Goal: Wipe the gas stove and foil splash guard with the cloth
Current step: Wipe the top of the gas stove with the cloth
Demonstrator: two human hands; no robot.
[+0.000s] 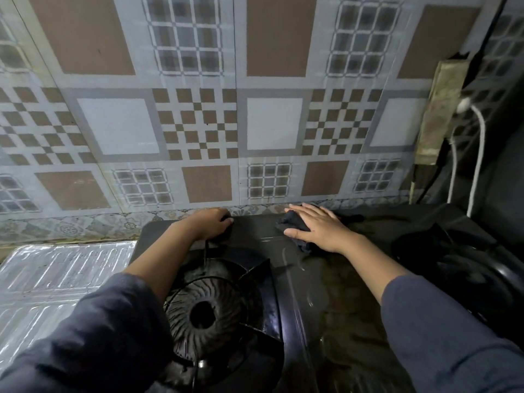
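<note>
Pressing cloth onto stove, flat right hand; left hand gripping its edge

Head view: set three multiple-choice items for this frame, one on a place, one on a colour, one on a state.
1. Where is the cloth?
A. on the foil guard
B. on the gas stove, near its rear edge
C. hanging on the wall

2. What colour is the cloth?
A. white
B. dark
C. yellow

3. How does the right hand lie?
A. flat on the cloth, fingers straight
B. raised off it
C. curled round a burner

Key: 1 B, it lies on the stove's black top; 2 B, nearly as dark as the stove; 3 A, the palm covers it.
</note>
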